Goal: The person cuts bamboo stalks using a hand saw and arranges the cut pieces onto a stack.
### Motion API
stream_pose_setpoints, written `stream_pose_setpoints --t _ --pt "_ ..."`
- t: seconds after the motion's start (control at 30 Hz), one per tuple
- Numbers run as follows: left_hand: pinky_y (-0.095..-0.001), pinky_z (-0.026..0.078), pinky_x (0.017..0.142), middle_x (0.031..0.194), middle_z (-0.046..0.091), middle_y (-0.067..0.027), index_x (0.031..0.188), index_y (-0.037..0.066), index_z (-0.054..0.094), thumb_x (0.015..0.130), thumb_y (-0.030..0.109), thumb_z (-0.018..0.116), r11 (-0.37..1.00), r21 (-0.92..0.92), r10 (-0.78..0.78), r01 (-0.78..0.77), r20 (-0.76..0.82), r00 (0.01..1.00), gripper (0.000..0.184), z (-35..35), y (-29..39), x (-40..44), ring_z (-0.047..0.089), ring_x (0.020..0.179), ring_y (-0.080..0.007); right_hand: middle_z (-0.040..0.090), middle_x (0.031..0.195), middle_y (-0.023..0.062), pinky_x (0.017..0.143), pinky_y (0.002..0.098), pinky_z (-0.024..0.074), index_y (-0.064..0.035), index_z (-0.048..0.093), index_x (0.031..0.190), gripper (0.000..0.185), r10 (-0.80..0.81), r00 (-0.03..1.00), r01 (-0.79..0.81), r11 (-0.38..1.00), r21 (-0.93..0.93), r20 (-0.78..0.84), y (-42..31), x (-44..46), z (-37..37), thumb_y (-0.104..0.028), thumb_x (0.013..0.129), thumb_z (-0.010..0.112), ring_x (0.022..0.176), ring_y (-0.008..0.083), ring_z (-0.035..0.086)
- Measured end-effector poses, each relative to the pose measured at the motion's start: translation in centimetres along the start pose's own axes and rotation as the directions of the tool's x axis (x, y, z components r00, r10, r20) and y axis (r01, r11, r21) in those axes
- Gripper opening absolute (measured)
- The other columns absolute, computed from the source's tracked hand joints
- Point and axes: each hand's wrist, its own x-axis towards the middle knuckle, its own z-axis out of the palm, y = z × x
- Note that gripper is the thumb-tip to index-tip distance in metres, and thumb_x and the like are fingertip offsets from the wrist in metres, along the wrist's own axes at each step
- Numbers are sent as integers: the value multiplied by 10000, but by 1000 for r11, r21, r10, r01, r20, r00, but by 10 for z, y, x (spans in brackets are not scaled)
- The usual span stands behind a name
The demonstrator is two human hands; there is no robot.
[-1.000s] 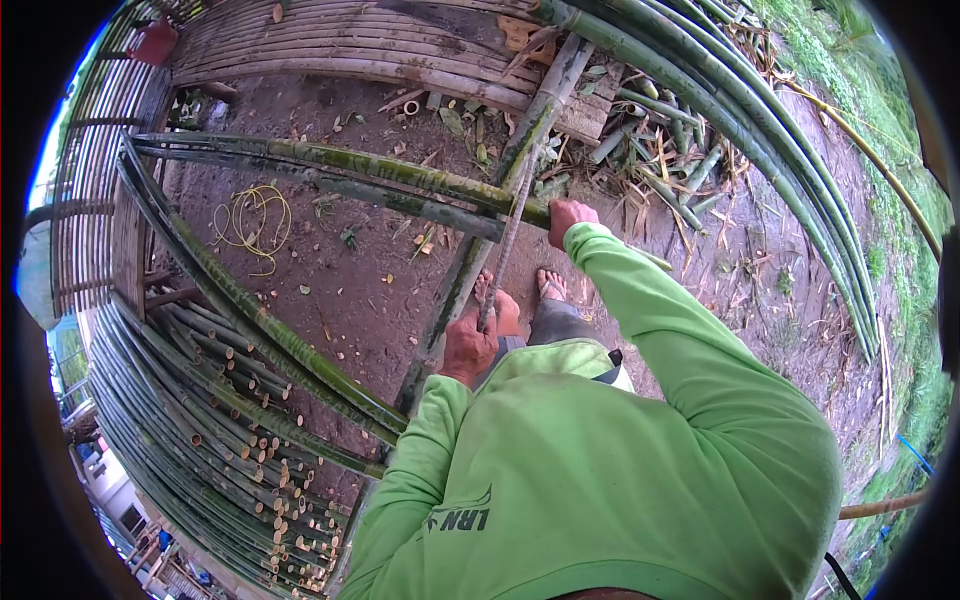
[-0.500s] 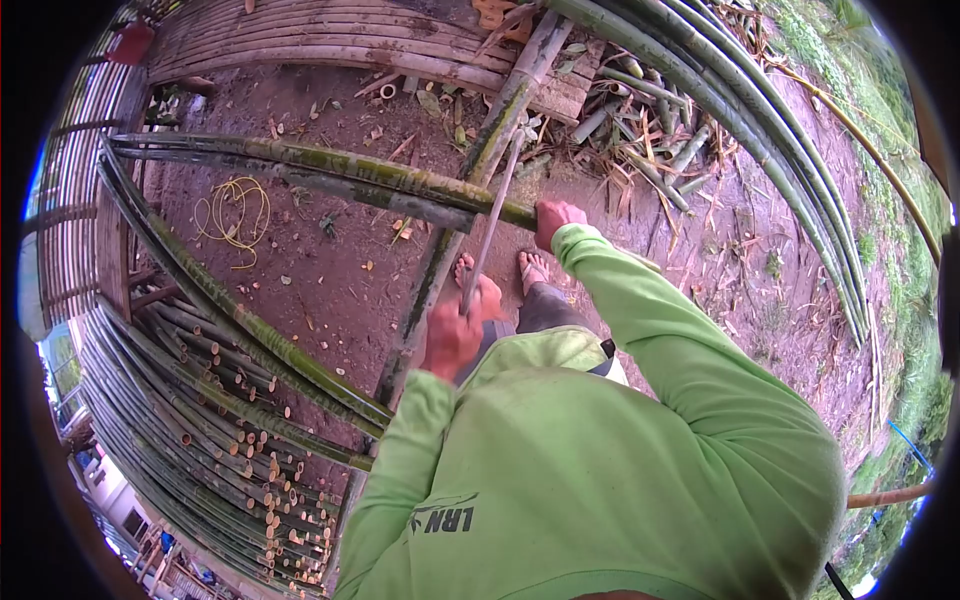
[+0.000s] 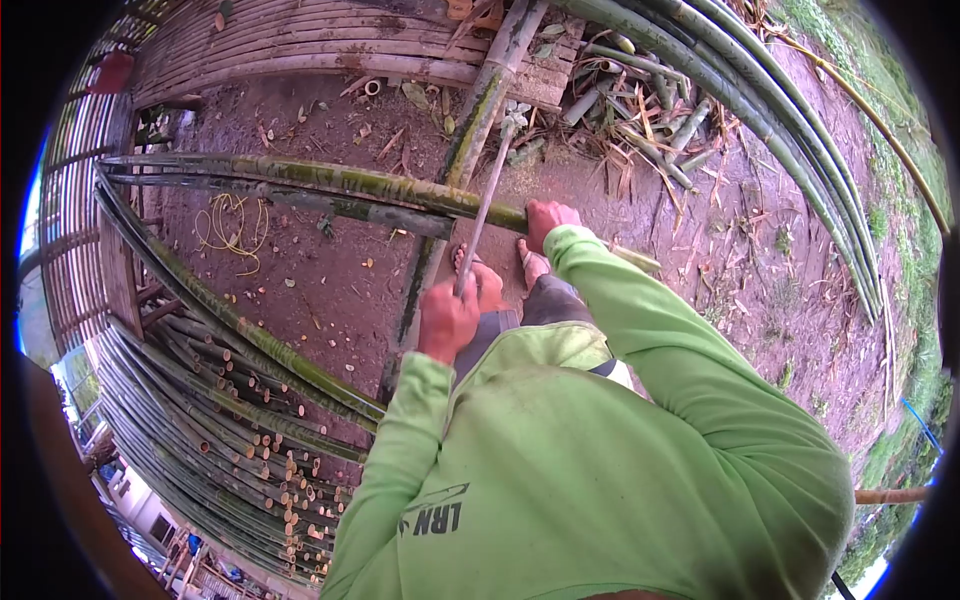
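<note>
My left hand [image 3: 449, 318] is closed around the handle end of a handsaw [image 3: 487, 205], a long narrow tool seen nearly edge-on, so its teeth are hidden. Its blade slants up and away across a green bamboo pole [image 3: 370, 183]. Just right of that crossing, my right hand [image 3: 549, 221] grips the same pole from above. A pale bamboo end [image 3: 636, 260] shows beyond my right sleeve. A second, darker pole [image 3: 330, 205] lies alongside and stops near the crossing. Both rest over a thick bamboo support rail [image 3: 432, 260]. My feet in sandals are just below.
Stacked bamboo poles [image 3: 220, 450] with cut ends fill the lower left. A yellow cord [image 3: 232, 240] lies on the muddy ground. Offcuts [image 3: 650, 130] are heaped at the upper right, beside long bent-looking poles [image 3: 790, 130]. A slatted bamboo platform [image 3: 300, 45] stands at the back.
The view has shifted slightly. My left hand and the saw sit a little higher in view, my right hand slightly further left. Both grips are unchanged.
</note>
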Motion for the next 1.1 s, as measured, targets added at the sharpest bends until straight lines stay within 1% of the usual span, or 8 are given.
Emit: stream_pose_setpoints --t 0.13,0.27,0.4,0.7,0.77,0.83,0.9,1.1 --pt "-465 472 580 686 607 -235 783 8 655 919 295 523 998 -41 -53 53 5 999 344 2 -4 5 608 665 -420 673 922 201 778 446 534 -55 603 979 382 -49 998 48 999 -16 -29 9 5 14 -296 703 714 893 372 659" --pt "-466 472 580 671 592 -244 752 -5 592 930 371 520 995 -94 -42 45 34 999 423 -4 1 -6 600 650 -428 673 909 192 760 458 531 -48 571 985 404 -240 966 236 971 -45 -93 6 6 7 -266 679 720 866 377 660" --pt "-480 464 582 653 587 -243 732 6 563 925 354 542 997 77 -18 23 -72 997 398 -1 16 3 600 657 -438 685 910 196 774 425 545 -49 676 943 291 -99 989 101 995 -17 106 -36 30 3 -187 686 688 881 346 674" --pt "-449 425 531 596 538 -222 734 0 584 932 240 530 987 123 -106 105 1 994 316 -61 31 -96 553 548 -389 688 892 204 753 418 557 -51 708 911 236 -143 989 143 990 17 45 -37 23 4 -123 698 636 863 342 684" --pt "-481 452 573 593 559 -227 703 5 562 918 259 546 986 117 -117 116 0 993 333 -61 38 -86 578 597 -441 686 891 212 750 417 558 -42 704 912 238 -136 990 135 990 34 31 -35 24 5 -119 698 632 864 344 684" --pt "-427 404 505 585 519 -212 741 2 601 932 237 528 993 49 -110 110 2 994 312 -46 36 -49 525 507 -361 683 889 221 748 416 560 -30 700 914 242 -125 992 125 991 46 12 -35 27 6 -116 699 628 863 343 684" --pt "-435 424 532 624 551 -236 759 -13 617 924 269 521 993 109 56 -51 -39 998 341 2 8 23 571 572 -398 681 889 226 748 417 559 -24 697 917 245 -127 991 126 991 47 38 -37 24 2 -113 700 624 862 343 685" --pt "-436 448 566 683 579 -257 773 -29 629 916 287 512 998 19 -60 60 19 998 366 6 16 62 598 663 -425 680 885 224 773 412 552 -34 704 897 241 -121 989 121 993 0 86 -37 29 -6 -121 687 624 885 339 680"
